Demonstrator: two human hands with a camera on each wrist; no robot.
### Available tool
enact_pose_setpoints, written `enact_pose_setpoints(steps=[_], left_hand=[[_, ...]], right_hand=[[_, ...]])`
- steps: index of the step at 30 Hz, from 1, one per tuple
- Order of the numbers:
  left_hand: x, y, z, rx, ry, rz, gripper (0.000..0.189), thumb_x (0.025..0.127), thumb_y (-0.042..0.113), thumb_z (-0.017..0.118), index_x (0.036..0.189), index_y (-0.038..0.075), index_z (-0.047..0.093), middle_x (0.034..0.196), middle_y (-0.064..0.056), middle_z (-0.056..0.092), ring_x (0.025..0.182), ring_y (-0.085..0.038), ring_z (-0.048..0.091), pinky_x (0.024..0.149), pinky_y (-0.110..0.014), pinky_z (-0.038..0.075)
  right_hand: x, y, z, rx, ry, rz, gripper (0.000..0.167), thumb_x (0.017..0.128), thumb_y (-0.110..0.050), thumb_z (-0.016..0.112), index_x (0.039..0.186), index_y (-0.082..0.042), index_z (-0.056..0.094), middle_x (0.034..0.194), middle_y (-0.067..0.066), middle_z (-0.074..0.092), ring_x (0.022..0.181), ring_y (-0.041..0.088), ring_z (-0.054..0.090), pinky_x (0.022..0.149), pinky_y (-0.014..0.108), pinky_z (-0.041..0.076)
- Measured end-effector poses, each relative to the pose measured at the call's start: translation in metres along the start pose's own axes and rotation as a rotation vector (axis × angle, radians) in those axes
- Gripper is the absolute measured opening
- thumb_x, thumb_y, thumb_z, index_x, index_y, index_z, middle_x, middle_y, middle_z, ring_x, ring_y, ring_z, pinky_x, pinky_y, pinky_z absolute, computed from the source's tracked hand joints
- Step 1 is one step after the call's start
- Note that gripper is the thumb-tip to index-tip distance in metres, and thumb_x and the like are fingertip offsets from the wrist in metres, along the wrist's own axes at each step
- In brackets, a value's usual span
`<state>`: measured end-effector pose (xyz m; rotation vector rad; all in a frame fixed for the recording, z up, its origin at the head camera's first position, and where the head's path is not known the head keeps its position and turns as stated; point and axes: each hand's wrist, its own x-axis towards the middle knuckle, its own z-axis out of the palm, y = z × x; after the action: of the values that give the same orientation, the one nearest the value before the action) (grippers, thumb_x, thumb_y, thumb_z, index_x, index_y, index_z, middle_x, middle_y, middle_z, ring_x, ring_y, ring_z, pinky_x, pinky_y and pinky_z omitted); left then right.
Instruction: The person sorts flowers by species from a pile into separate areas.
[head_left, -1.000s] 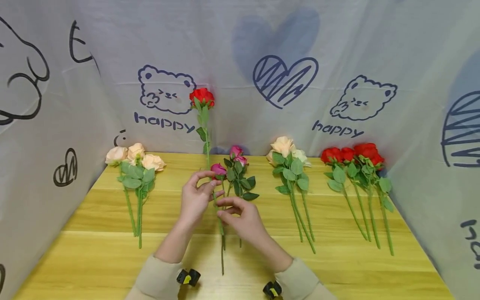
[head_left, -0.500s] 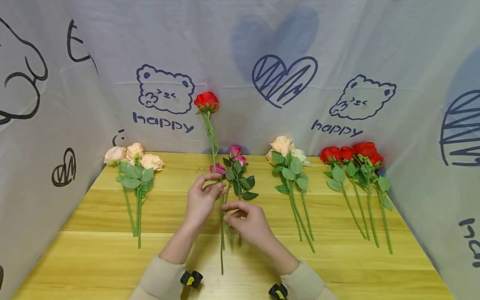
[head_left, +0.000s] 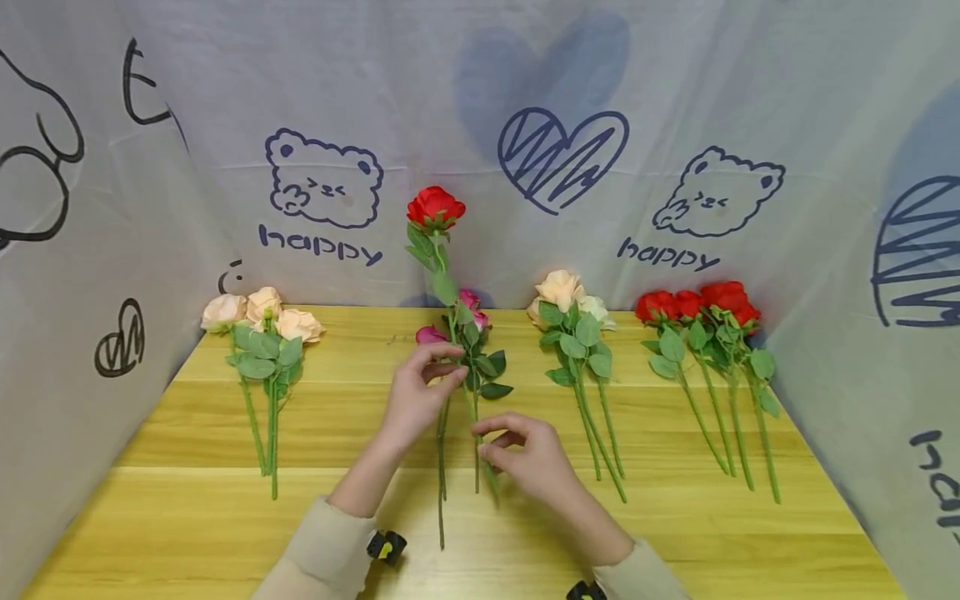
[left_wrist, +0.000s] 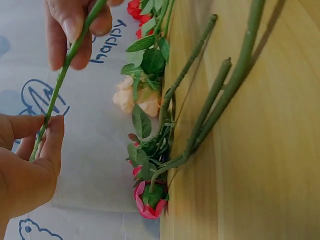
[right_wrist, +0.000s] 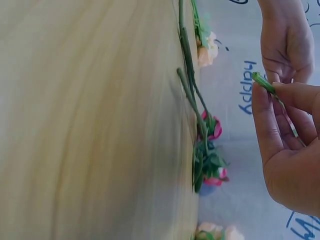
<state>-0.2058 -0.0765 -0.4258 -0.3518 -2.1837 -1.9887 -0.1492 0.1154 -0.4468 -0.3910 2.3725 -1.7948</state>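
Observation:
A red rose (head_left: 436,208) is held up over the table, its bloom leaning slightly left and its stem slanting down to the right. My left hand (head_left: 422,390) pinches the stem just under the leaves. Lower down, near the cut end, the thumb and fingers of my right hand (head_left: 528,454) pinch it too. The right wrist view shows the green stem end (right_wrist: 262,82) poking out past the right fingertips. Behind the held stem lie magenta roses (head_left: 472,310) on the table, partly covered by the rose's leaves and the left hand.
Peach roses (head_left: 298,325) lie at the left of the wooden table (head_left: 187,533). Right of the magenta ones are peach and cream roses (head_left: 559,290), then a bunch of red roses (head_left: 727,302) near the right edge. A printed cloth (head_left: 450,100) hangs behind the table.
Both hands have carried the red rose to the right, the right hand ending farther down and away from the left. The rose has turned, its leaves showing on the left, and its stem slants more.

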Motion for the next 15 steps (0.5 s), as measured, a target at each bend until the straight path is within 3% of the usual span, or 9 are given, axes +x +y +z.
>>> enact_pose_setpoints(steps=[2,8,15], left_hand=[[0.0,-0.003,0.002,0.017,-0.034,0.018,0.03,0.094,-0.007,0.072,0.123,-0.005,0.066,0.13,-0.017,0.062,0.111,-0.038,0.068,0.088,-0.028,0.06],[-0.001,-0.009,0.003,0.091,-0.115,-0.008,0.032,0.092,-0.007,0.074,0.123,0.001,0.069,0.126,-0.016,0.063,0.108,-0.033,0.07,0.084,-0.03,0.061],[-0.004,-0.025,-0.011,0.342,-0.207,0.004,0.026,0.093,-0.002,0.074,0.118,0.002,0.072,0.118,-0.014,0.068,0.092,-0.022,0.068,0.073,-0.029,0.059]], right_hand=[[-0.002,0.004,-0.005,-0.011,0.001,0.005,0.024,0.095,-0.004,0.074,0.119,-0.004,0.076,0.108,0.021,0.074,0.088,0.038,0.073,0.07,0.044,0.062],[-0.011,0.014,-0.023,-0.03,0.042,0.024,0.025,0.095,-0.002,0.074,0.12,-0.004,0.075,0.114,0.022,0.073,0.089,0.032,0.073,0.069,0.032,0.062],[-0.028,0.021,-0.054,-0.046,0.158,0.064,0.025,0.092,0.001,0.076,0.117,-0.003,0.076,0.113,0.018,0.074,0.085,0.025,0.073,0.068,0.033,0.063]])
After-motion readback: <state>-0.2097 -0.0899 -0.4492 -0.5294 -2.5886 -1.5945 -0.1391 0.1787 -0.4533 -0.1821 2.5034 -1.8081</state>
